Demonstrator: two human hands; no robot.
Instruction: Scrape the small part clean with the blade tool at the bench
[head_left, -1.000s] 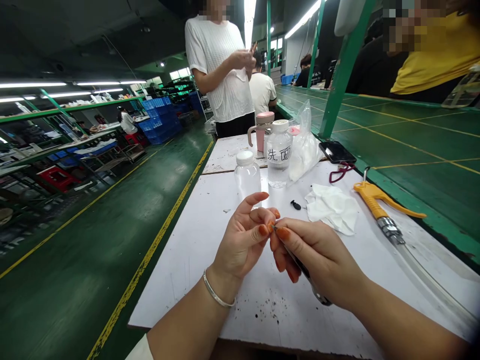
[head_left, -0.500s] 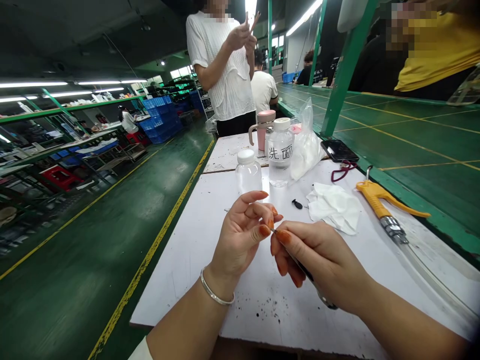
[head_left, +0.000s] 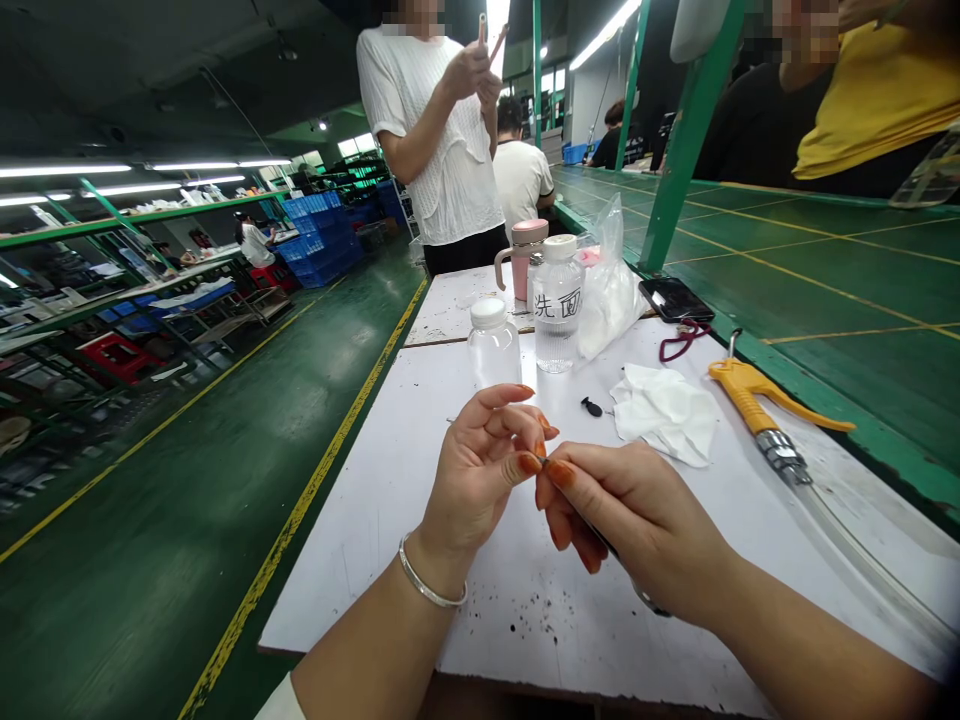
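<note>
Slim dark tool, fine tip, gripped in right fingers; left fingers pinched, contents unclear.

I am seeing black handwritten characters standing on the taller bottle, the first reading 洗, the second looking like 面.

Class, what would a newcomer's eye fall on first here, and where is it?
Probably the left hand and right hand at the centre, their fingers close together, the right holding a slim dark tool. Next, perhaps the yellow air gun on the right of the white table, then the clear bottle with black writing beyond the hands.
</note>
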